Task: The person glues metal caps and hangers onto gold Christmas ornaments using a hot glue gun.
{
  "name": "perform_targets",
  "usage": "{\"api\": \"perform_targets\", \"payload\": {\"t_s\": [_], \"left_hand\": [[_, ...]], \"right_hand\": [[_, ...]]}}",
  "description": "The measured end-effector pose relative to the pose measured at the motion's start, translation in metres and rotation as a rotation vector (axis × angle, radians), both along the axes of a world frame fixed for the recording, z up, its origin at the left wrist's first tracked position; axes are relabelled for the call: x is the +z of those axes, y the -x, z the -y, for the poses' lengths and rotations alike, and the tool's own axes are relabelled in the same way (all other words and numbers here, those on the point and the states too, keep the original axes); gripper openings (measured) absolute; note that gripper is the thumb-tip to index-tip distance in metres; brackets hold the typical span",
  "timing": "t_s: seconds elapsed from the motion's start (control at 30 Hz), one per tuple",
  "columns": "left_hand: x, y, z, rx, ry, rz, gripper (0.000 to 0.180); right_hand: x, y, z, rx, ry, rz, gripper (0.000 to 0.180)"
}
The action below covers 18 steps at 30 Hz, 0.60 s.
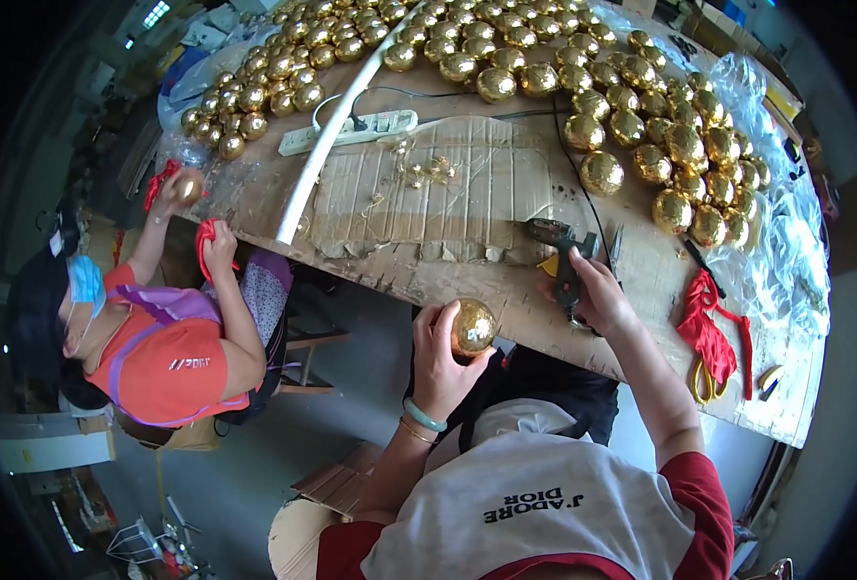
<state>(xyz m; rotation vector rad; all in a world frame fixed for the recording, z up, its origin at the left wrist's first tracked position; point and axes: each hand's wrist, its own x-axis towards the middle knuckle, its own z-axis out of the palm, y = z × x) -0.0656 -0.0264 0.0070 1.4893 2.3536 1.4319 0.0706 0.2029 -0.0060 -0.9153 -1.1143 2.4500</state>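
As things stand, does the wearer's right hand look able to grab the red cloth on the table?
Probably not at once: the right hand holds a dark tool, though the way to the red cloth looks free.

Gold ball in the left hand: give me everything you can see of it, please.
The gold ball is round and shiny, with a mottled, foil-like surface that catches bright reflections. It looks whole, though its far side and underside are hidden. The left hand grips it, fingers along its left side and thumb below. In the picture it overlaps the near edge of the wooden table; whether it touches the wood can't be told.
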Motion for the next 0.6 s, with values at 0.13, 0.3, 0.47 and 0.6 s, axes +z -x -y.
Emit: {"api": "perform_targets", "payload": {"t_s": [0.13,0.3,0.47,0.6], "left_hand": [[-0.009,-0.001,0.013,-0.012,0.025,0.042,0.087],[-0.011,-0.009,0.017,-0.059,0.029,0.049,0.087],[-0.015,-0.015,0.019,-0.104,0.027,0.062,0.088],[-0.010,-0.017,0.027,-0.065,0.034,0.079,0.086]], "right_hand": [[0.022,-0.034,0.008,0.066,-0.205,0.304,0.044],[0.047,-0.063,-0.004,0.210,-0.872,0.481,0.027],[0.077,0.029,0.010,0.347,-1.391,0.205,0.019],[0.050,0.159,0.012,0.536,-1.510,0.107,0.023]]}}
